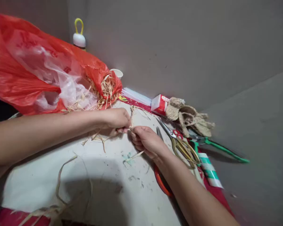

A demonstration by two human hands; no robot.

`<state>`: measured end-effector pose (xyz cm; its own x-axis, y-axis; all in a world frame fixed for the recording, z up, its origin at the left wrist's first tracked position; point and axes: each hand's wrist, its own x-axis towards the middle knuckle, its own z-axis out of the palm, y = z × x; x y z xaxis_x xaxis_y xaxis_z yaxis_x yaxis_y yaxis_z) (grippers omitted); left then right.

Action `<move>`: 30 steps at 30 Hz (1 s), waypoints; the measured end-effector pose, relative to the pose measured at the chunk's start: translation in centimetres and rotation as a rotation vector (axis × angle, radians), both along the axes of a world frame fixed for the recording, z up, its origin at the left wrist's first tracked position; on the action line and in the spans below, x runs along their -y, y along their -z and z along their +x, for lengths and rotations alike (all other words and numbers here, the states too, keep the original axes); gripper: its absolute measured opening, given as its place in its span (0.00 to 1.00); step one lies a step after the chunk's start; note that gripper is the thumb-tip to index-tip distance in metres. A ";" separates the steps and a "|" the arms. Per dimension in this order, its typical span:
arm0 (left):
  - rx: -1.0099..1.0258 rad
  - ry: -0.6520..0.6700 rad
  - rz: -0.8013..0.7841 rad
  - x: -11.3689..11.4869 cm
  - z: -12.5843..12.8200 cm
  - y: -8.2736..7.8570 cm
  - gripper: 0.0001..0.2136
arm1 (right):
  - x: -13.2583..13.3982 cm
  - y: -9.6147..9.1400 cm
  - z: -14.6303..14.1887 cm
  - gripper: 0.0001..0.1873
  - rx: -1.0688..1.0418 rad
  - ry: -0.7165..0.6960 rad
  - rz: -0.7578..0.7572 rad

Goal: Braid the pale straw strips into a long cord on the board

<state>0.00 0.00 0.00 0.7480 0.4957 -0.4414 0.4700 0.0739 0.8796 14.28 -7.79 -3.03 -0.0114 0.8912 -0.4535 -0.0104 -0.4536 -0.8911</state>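
My left hand [118, 120] is closed in a pinch on a pale, dried straw cord [132, 113], near the middle of the white tabletop [108, 166]. My right hand [146, 140] pinches the same cord just beside it, fingertips almost touching the left ones. The upper part of the cord looks knotted or braided and points away from me. A loose flat strip [137, 155] sticks out below my right hand. Several stray strands [100, 136] lie under my left wrist. What sits right between the fingertips is mostly hidden.
At the left, a red plastic bag [19, 78] spills straw [107, 86]. Gold-handled scissors [179, 144], orange-handled scissors [161, 182] and green-handled pruners [224, 150] lie at the right, near woven straw pieces [198, 121] and a red-and-white box [159, 103]. A grey wall [179, 47] stands behind.
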 end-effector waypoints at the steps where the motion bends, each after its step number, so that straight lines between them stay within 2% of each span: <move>1: 0.024 -0.029 -0.011 0.4 0.2 0.3 0.10 | 0.0 0.0 0.0 0.11 -0.006 0.003 0.006; 6: 0.032 -0.105 0.030 2.3 1.1 1.5 0.07 | 0.2 0.0 0.0 0.15 -0.051 0.007 0.033; 13: -0.027 -0.044 0.283 3.1 0.7 1.6 0.07 | 0.2 0.1 0.4 0.20 -0.117 -0.032 0.034; 15: -0.061 -0.028 0.384 3.0 0.7 1.8 0.06 | 0.2 0.1 0.4 0.21 -0.123 -0.042 0.034; 20: -0.118 -0.023 0.767 3.4 0.9 2.2 0.06 | 0.3 0.3 0.2 0.21 -0.112 -0.019 0.045; 22: -0.125 -0.004 0.777 3.4 0.9 1.8 0.06 | 0.4 0.4 0.2 0.20 -0.113 -0.003 0.048; 26: -0.152 0.084 0.607 2.1 0.4 0.3 0.07 | 0.3 0.3 0.3 0.20 -0.145 0.011 0.056; 28: -0.101 0.011 0.616 1.1 0.2 -0.3 0.09 | 0.3 0.1 0.3 0.18 -0.162 0.005 0.062; 30: 0.004 -0.164 0.748 0.2 0.1 -0.2 0.10 | 0.2 0.0 0.4 0.15 -0.173 -0.009 0.063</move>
